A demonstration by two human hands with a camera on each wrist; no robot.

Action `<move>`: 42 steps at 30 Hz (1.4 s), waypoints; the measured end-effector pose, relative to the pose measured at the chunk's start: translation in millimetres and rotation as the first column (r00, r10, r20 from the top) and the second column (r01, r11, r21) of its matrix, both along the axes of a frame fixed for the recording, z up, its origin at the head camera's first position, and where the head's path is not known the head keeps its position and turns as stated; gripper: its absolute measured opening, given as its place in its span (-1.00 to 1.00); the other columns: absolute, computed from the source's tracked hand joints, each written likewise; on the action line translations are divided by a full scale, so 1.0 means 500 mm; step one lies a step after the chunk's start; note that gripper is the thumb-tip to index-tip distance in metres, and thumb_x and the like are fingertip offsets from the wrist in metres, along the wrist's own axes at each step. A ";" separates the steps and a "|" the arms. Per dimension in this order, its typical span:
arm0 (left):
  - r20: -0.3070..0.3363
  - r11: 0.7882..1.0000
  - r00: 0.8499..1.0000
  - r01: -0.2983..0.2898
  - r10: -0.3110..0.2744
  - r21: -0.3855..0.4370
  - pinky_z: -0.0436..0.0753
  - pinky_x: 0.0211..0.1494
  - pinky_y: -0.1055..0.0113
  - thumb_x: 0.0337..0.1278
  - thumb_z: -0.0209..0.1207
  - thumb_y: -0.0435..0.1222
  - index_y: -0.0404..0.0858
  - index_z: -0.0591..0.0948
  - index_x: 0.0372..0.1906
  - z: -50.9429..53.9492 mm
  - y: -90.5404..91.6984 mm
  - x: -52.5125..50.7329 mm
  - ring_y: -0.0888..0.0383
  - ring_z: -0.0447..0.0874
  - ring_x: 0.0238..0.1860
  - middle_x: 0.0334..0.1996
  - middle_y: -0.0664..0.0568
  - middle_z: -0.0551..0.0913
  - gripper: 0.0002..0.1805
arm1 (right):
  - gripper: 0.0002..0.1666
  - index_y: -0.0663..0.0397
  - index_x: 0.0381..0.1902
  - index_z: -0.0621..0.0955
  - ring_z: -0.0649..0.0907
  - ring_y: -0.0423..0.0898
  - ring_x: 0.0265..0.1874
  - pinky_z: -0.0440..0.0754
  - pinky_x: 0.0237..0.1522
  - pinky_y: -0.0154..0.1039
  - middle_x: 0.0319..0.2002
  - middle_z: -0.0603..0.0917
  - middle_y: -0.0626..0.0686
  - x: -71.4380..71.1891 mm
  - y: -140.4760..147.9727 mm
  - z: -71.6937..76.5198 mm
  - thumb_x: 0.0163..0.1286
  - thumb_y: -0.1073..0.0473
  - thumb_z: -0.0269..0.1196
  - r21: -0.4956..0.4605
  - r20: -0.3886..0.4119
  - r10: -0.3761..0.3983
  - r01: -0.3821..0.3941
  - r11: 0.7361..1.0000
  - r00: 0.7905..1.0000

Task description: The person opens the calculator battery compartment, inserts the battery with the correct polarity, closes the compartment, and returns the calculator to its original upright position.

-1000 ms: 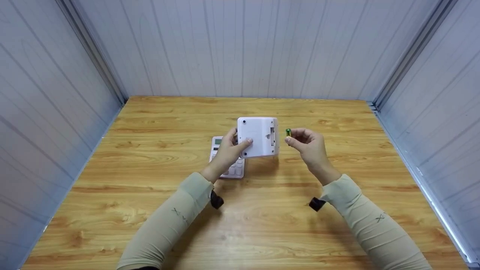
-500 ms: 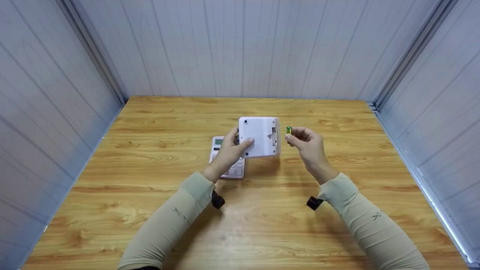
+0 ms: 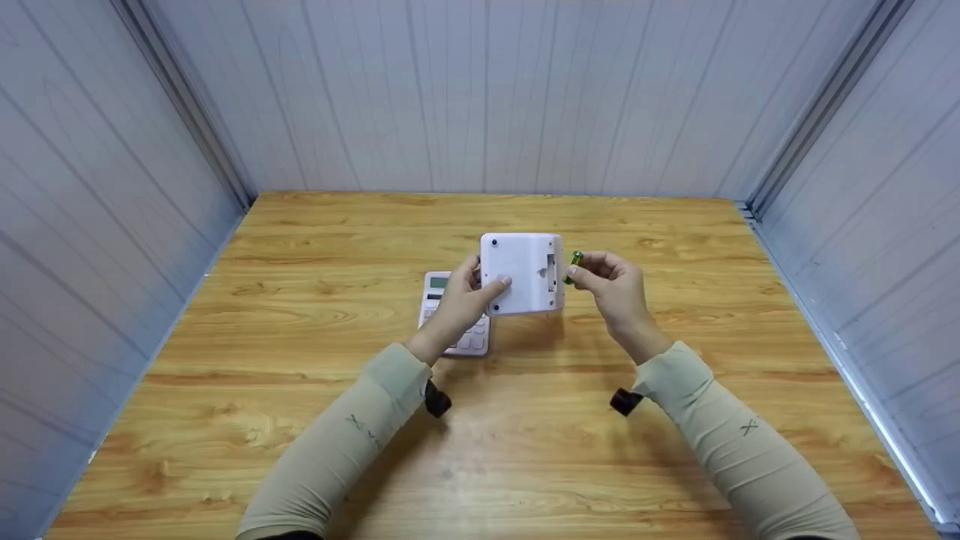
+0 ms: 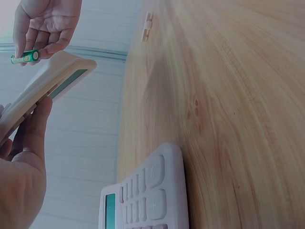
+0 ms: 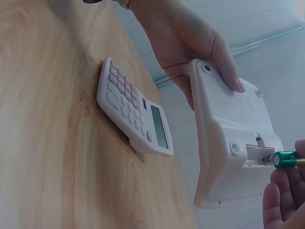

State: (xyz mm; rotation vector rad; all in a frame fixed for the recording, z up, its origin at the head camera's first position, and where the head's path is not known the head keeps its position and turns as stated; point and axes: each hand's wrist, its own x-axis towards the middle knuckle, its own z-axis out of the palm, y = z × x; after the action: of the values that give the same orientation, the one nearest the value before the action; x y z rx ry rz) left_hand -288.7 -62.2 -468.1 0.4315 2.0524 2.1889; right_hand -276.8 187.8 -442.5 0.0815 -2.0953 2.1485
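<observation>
My left hand (image 3: pixel 456 309) grips a white calculator (image 3: pixel 519 274) above the table, thumb across its back. Its back faces up, and the battery compartment (image 5: pixel 257 155) near one edge is uncovered, with a metal contact visible inside. My right hand (image 3: pixel 621 296) pinches a green and gold battery (image 3: pixel 574 267) between thumb and fingertips, just right of the compartment. In the right wrist view the green end of that battery is at the compartment's edge; whether they touch I cannot tell. The held calculator's screen (image 4: pixel 69 83) shows from below in the left wrist view.
A second pale calculator (image 3: pixel 471 343) lies keys up on the wooden table (image 3: pixel 525 450), partly under my left hand. A small pale plastic piece (image 4: pixel 147 26) lies on the table in the left wrist view. White panel walls (image 3: pixel 480 97) stand behind and at both sides.
The held calculator has shifted slightly right. My right hand has moved a little left, and the battery has gone from upright to tilted, closer to the compartment.
</observation>
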 end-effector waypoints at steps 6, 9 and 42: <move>0.007 1.000 1.000 0.005 -0.005 0.001 0.84 0.22 0.01 0.54 0.23 -0.39 -0.32 0.37 0.58 -0.001 0.005 0.002 -0.20 0.76 0.28 0.30 -0.35 0.69 -0.38 | -0.64 0.37 0.16 0.66 0.74 -0.20 -0.25 0.80 -0.13 -0.33 -0.26 0.80 -0.12 -0.004 -0.004 -0.001 0.44 0.44 0.40 0.006 -0.016 -0.005 0.005 1.000 1.000; 0.006 1.000 1.000 0.004 -0.004 -0.002 0.85 0.21 0.01 0.54 0.24 -0.38 -0.31 0.37 0.57 -0.004 0.007 0.001 -0.18 0.77 0.27 0.28 -0.33 0.71 -0.38 | -0.63 0.37 0.16 0.66 0.74 -0.22 -0.27 0.80 -0.17 -0.36 -0.26 0.81 -0.05 -0.006 -0.005 -0.004 0.42 0.47 0.39 0.001 -0.032 -0.013 0.013 1.000 0.999; -0.004 0.998 1.000 0.021 -0.022 -0.052 0.85 0.21 0.02 0.55 0.24 -0.37 -0.29 0.38 0.57 0.001 0.013 0.009 -0.19 0.77 0.28 0.29 -0.32 0.70 -0.39 | -0.82 0.36 -0.06 0.77 0.75 -0.18 -0.23 0.75 -0.15 -0.40 -0.12 0.83 0.20 0.002 -0.008 -0.021 0.43 0.37 0.45 0.208 -0.169 -0.001 0.037 0.977 0.986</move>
State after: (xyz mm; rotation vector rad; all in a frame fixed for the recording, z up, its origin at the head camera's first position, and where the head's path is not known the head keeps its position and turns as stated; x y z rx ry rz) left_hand -284.1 -55.9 -467.8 0.4514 2.0913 2.1198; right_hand -276.0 183.8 -452.9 0.2541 -2.2053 1.8308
